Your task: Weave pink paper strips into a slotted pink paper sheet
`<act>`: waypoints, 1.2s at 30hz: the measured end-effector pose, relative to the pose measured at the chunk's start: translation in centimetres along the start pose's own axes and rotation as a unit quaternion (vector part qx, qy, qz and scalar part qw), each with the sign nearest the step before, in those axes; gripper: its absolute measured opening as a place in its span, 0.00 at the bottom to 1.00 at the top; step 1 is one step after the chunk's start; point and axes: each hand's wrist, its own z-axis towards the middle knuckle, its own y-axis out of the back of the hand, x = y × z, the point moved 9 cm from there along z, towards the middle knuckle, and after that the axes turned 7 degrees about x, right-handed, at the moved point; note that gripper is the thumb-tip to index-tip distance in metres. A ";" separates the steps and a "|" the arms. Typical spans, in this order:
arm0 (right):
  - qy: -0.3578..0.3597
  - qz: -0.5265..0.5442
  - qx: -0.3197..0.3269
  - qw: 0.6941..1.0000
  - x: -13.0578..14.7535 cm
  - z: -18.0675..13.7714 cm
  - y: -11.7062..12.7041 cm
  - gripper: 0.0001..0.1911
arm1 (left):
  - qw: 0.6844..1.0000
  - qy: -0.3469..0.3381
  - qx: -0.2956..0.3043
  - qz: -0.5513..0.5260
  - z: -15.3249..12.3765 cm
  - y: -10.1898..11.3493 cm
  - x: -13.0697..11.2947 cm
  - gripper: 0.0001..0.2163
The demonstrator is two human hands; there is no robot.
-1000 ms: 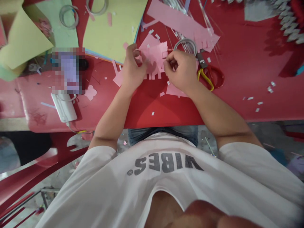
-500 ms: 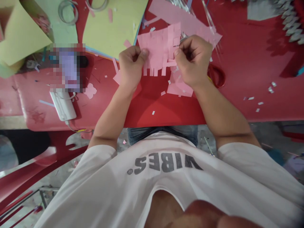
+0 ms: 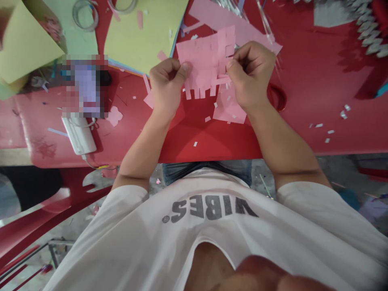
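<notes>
My left hand [image 3: 168,87] and my right hand [image 3: 250,72] pinch opposite sides of a pink paper sheet [image 3: 203,56], held thumbs to fingers just above the red table. The sheet has cut slits, and a fringe of paper strips hangs along its lower edge. Under my right wrist lies a loose pink paper piece [image 3: 228,111]. Just right of that hand, the red handle of a pair of scissors [image 3: 278,97] shows, with the rest hidden by the hand. A long pink paper strip [image 3: 230,22] lies beyond the sheet.
The red table [image 3: 315,81] is strewn with paper bits. Yellow-green card [image 3: 142,32], a green sheet, wire coils and a white power bank [image 3: 79,135] lie to the left. A pale paper garland [image 3: 370,28] sits far right. The table's front edge runs across my lap.
The pink sheet has been lifted, spread flatter and moved up. My right hand has shifted up and right, now covering the scissors' blades and the wire coil seen earlier.
</notes>
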 end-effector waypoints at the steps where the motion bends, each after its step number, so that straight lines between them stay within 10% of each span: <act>1: -0.003 0.002 0.003 1.000 -0.2 0.0 -0.1 0.11 | 1.000 -0.003 0.004 -0.013 0.0 0.0 -0.1 0.22; 36: -0.044 -0.122 0.002 0.992 -0.1 -0.3 -0.4 0.32 | 0.993 0.109 0.045 0.031 -1.4 -1.9 1.1 0.26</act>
